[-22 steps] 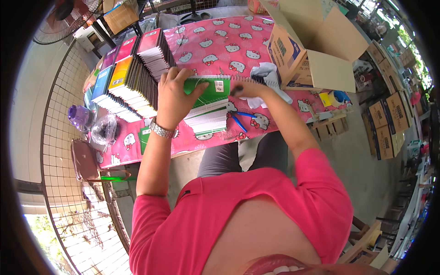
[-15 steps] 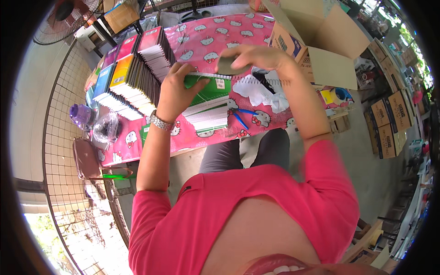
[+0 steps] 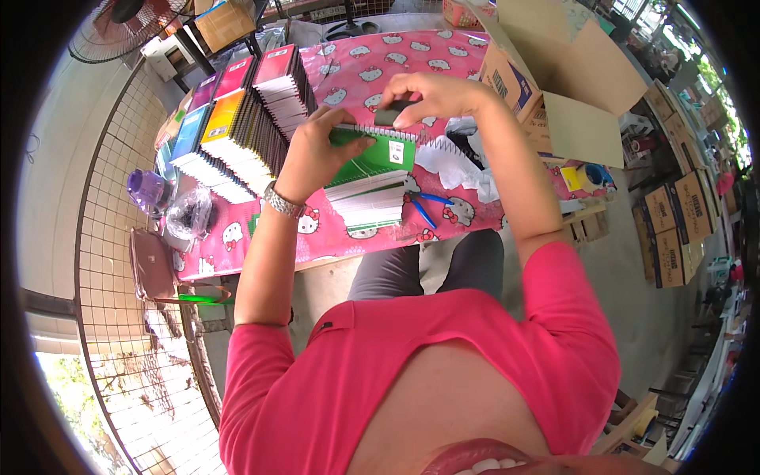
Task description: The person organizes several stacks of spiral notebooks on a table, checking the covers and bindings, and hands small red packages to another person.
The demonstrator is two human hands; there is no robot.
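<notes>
A green notebook lies on top of a stack of notebooks with white page edges. My left hand is closed on its upper left part, thumb on the green cover and fingers behind the top edge. A wire spiral coil runs along that edge and sticks out past the right corner. Between the thumb and fingers of my right hand is a small dark grey block, held at the coil. Blue-handled pliers lie to the right of the stack.
Stacked spiral notebooks in several colours stand at the left, near a purple container and a clear plastic bag. White crumpled plastic lies right of the notebook. An open carton stands at the far right of the pink-covered table.
My right hand has shifted its fingers on the grey block, which has moved slightly left along the coil. Less coil sticks out past the notebook's right corner. My left hand keeps its hold.
</notes>
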